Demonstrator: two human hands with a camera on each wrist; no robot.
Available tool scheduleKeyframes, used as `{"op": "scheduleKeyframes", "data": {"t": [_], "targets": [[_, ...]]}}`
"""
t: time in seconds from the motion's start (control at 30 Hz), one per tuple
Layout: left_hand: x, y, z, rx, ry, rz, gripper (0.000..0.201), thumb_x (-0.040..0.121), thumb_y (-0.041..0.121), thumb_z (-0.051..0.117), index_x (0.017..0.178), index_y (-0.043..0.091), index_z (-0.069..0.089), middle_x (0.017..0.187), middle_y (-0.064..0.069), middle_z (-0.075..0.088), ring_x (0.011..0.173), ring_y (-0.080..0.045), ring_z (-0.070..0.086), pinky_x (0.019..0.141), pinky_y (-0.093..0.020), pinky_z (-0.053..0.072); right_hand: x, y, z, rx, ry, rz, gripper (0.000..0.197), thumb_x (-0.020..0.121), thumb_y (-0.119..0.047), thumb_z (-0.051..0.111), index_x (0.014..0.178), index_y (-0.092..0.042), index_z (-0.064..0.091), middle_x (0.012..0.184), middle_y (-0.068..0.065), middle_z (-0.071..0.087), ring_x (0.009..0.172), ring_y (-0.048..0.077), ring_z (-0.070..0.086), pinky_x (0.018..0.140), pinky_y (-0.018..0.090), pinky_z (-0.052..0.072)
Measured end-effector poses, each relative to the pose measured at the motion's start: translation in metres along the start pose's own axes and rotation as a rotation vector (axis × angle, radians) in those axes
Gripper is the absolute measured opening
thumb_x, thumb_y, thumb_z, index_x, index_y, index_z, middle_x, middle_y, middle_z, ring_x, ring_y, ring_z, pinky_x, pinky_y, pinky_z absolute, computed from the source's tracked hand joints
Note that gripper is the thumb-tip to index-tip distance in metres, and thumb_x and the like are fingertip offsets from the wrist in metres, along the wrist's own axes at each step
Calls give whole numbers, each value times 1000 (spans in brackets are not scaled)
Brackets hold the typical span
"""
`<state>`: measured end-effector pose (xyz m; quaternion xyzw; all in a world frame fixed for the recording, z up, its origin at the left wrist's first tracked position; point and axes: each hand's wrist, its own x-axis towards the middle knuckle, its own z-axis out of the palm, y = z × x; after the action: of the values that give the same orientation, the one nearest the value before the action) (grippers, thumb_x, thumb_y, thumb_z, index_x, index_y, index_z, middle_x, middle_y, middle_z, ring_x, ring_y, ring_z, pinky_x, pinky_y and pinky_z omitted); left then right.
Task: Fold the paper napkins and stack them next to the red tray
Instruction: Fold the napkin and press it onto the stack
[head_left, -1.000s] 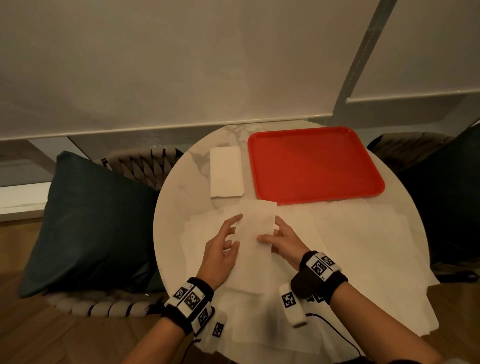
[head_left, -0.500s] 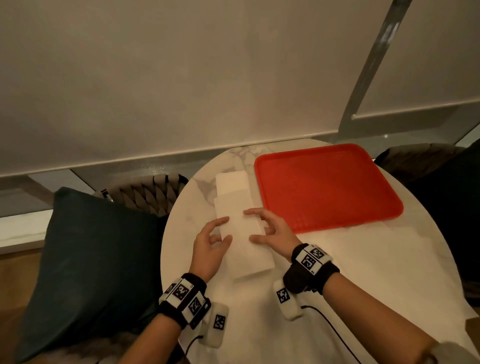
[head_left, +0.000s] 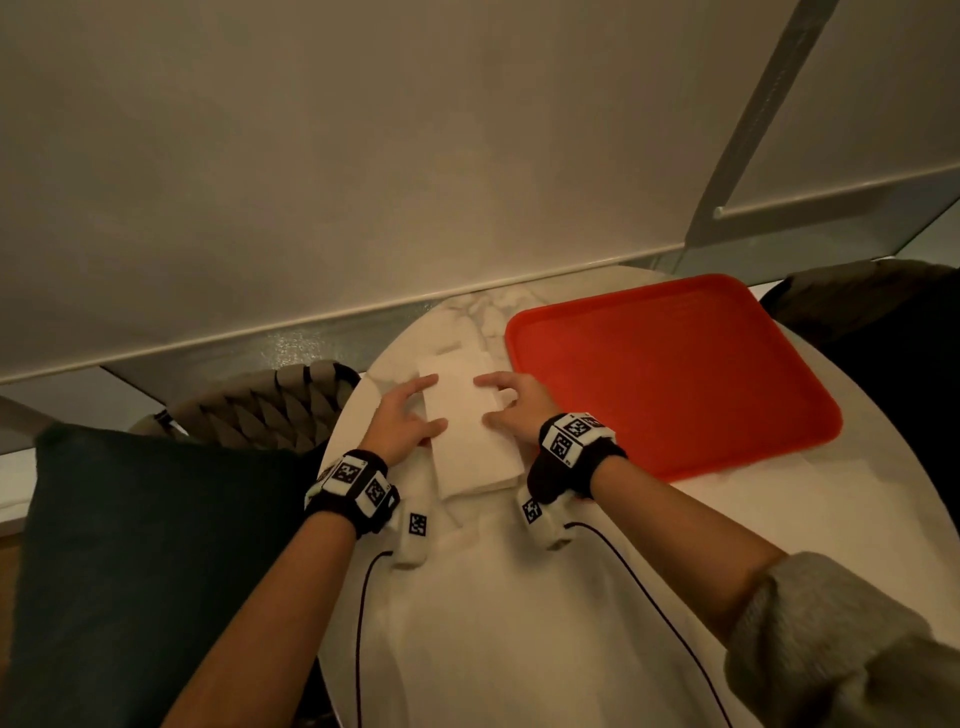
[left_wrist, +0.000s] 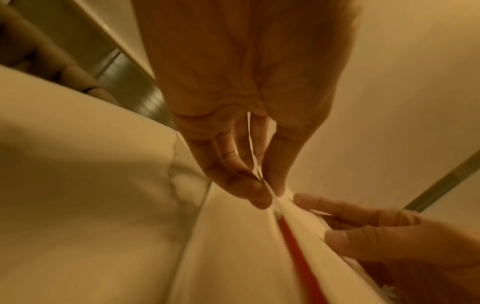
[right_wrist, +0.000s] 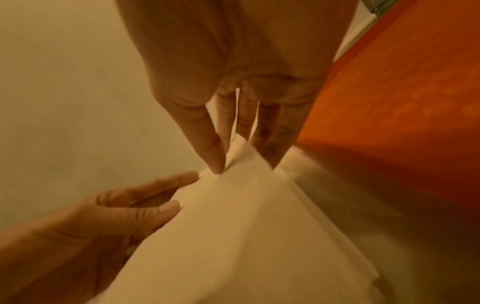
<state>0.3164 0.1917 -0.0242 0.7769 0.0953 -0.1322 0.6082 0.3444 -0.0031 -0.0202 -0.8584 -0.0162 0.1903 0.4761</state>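
A folded white napkin (head_left: 470, 441) lies over the stack of folded napkins (head_left: 460, 361), just left of the red tray (head_left: 670, 374). My left hand (head_left: 435, 404) pinches its left edge between thumb and fingers, and the left wrist view shows the thin paper edge (left_wrist: 253, 156) caught there. On the tray side, my right hand (head_left: 485, 399) pinches the right edge, and the napkin (right_wrist: 241, 216) runs up between its fingertips (right_wrist: 215, 158). The stack is mostly covered; only its far end and right edges show.
The round marble table (head_left: 483, 312) carries several unfolded napkins (head_left: 519, 597) spread over its near half. A woven chair (head_left: 260, 405) with a dark cushion (head_left: 130, 545) stands at the left, and another chair (head_left: 857, 296) stands behind the tray. A window blind hangs beyond.
Both hands have carried the folded napkin away from me, off the spread sheets and onto the stack beside the tray. The head view has shifted forward with them.
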Motion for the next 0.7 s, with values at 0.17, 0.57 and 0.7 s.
{"op": "scheduleKeyframes", "data": {"t": [0.17, 0.57, 0.7], "targets": [[23, -19, -2, 121, -28, -20, 71, 76, -8, 74, 138, 14, 49, 145, -3, 39, 89, -18, 60, 69, -31, 61, 14, 12, 11, -86, 17, 47, 62, 74, -2, 72, 132, -21, 56, 136, 3, 51, 127, 19, 47, 92, 15, 31], [37, -41, 0, 496, -59, 58, 75, 78, 0, 75, 145, 8, 40, 158, -6, 20, 144, -26, 27, 116, -31, 25, 23, 27, 27, -437, -2, 44, 70, 78, -10, 65, 142, -25, 42, 124, 3, 39, 100, 28, 56, 87, 34, 49], [29, -28, 4, 599, -62, 21, 72, 84, 7, 71, 147, 8, 36, 159, -8, 17, 146, -22, 20, 115, -29, 21, 19, 19, 18, -501, -68, 42, 70, 82, -14, 62, 146, -25, 36, 131, 8, 35, 104, 30, 55, 91, 35, 48]]}}
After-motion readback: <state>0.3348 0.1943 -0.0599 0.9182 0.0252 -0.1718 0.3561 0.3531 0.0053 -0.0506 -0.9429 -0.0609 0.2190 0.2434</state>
